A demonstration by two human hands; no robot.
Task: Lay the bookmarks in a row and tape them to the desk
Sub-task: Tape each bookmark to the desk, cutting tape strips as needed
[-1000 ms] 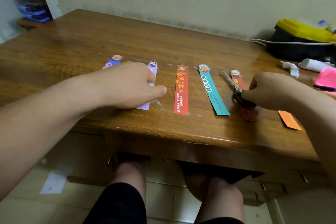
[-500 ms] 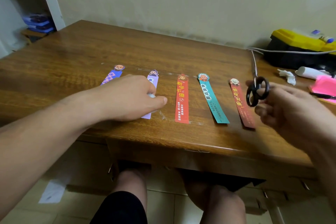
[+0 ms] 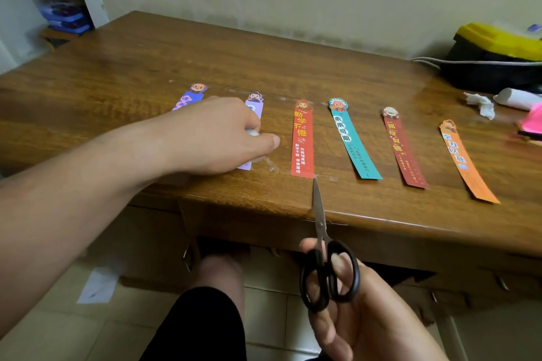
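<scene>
Head view: six bookmarks [image 3: 302,141] lay in a row on the surface [image 3: 264,61]. They looked thin, light and slippery, best pinned flat at the ends. Left hand [image 3: 217,135] had its grip curled over a tape roll [image 3: 253,132] on the lilac one; right hand [image 3: 360,311] gripped closed scissors [image 3: 322,243], tip near the red one's foot.

Six colourful bookmarks [image 3: 302,141] lie in a row on the desk [image 3: 176,53].

Desk [image 3: 234,61]: glossy varnished wood. Bookmarks [image 3: 302,141]: smooth printed paper. Scissors [image 3: 324,255]: metal blades, glossy black plastic handles.
</scene>
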